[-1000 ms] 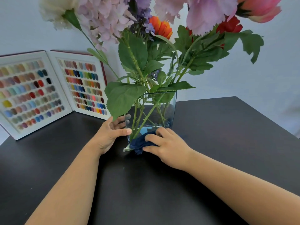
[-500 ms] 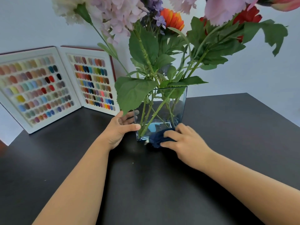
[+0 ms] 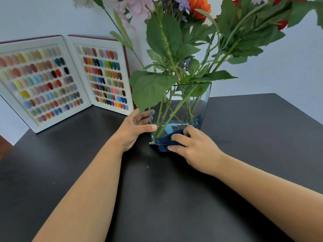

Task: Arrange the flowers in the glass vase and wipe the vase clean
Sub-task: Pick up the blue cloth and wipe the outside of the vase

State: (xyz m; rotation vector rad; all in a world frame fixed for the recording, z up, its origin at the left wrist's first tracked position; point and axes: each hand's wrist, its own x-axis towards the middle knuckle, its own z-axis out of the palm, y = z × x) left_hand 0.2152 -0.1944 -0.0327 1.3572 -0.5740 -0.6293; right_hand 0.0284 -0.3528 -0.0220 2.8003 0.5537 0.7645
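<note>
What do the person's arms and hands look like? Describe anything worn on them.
Both forearms are bare all the way to the bottom edge of the frame: no sleeves show. The left hand and right hand wear no gloves, and no rings, watch or bracelets are visible. The fingernails look short and unpainted.

A glass vase [image 3: 201, 102] is standing on a black table [image 3: 174, 198], holding flowers [image 3: 197, 4] whose green stems [image 3: 167, 117] are crossing inside it. A big leaf [image 3: 150, 88] is hanging over the vase's left rim. The left hand [image 3: 132, 130] is gripping the vase's left side, thumb lying across the near face and fingers showing behind the glass. The right hand [image 3: 194, 147] is pressing a dark blue cloth [image 3: 166, 140] against the bottom of the near face, where vase meets table. Behind, at left, an open swatch book [image 3: 70, 81] of coloured nail tips is leaning against the pale wall [image 3: 288, 67].
</note>
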